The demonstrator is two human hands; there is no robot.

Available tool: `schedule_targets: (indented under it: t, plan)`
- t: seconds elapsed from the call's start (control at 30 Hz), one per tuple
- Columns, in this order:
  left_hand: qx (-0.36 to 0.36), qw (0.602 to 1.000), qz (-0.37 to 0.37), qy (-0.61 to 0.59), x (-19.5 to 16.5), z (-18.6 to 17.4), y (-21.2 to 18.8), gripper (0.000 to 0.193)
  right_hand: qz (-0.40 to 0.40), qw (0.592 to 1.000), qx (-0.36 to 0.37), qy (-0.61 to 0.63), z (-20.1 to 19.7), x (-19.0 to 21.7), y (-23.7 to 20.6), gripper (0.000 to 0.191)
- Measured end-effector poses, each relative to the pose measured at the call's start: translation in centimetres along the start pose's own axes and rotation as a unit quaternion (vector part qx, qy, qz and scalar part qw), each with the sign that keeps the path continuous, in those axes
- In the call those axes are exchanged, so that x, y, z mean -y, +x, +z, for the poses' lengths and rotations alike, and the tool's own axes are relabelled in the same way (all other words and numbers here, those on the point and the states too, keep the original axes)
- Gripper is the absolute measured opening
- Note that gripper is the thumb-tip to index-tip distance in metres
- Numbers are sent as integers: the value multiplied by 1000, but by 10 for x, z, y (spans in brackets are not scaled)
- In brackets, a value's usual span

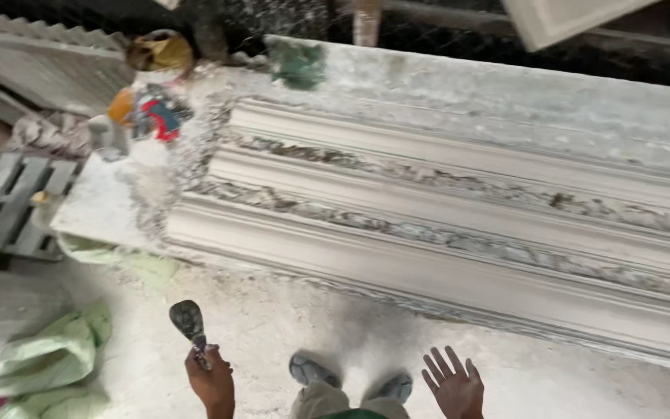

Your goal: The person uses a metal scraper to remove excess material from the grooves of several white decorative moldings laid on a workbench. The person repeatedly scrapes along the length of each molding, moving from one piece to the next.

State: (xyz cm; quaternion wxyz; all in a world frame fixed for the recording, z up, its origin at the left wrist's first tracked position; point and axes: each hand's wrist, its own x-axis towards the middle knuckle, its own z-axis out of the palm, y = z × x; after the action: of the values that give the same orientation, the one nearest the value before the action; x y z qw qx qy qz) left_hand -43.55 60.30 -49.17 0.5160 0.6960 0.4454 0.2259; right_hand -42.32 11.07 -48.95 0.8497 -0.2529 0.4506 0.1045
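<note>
While the left hand (212,382) grips a plaster-caked putty knife (188,320) blade-up, just short of the long moulded plaster cornice (443,233), and the right hand (454,384) hangs splayed and empty, light, even strokes would probably serve best.

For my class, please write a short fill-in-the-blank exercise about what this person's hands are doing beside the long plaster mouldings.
1. The left hand grips a small ____ by its handle.
2. The right hand is ____, with its fingers spread.
3. The plaster mouldings lie on a long ____.
4. Green ____ lie crumpled on the floor.

Missing words: trowel; empty; bench; sacks
</note>
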Motion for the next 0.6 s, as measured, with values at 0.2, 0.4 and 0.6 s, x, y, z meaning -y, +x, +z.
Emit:
schedule_targets:
  t: [0.2, 0.4, 0.6]
  plan:
    - [139, 984, 107, -32, -43, 97, -106, 43, -34, 996, -60, 59, -17, 105, 14, 70]
    - [227, 941, 249, 39, -117, 160, -132, 45, -79, 963, 27, 258, -34, 181, 4, 68]
    - [350, 882, 280, 144, -176, 264, -102, 42, -202, 967, -102, 118, -88, 215, 13, 31]
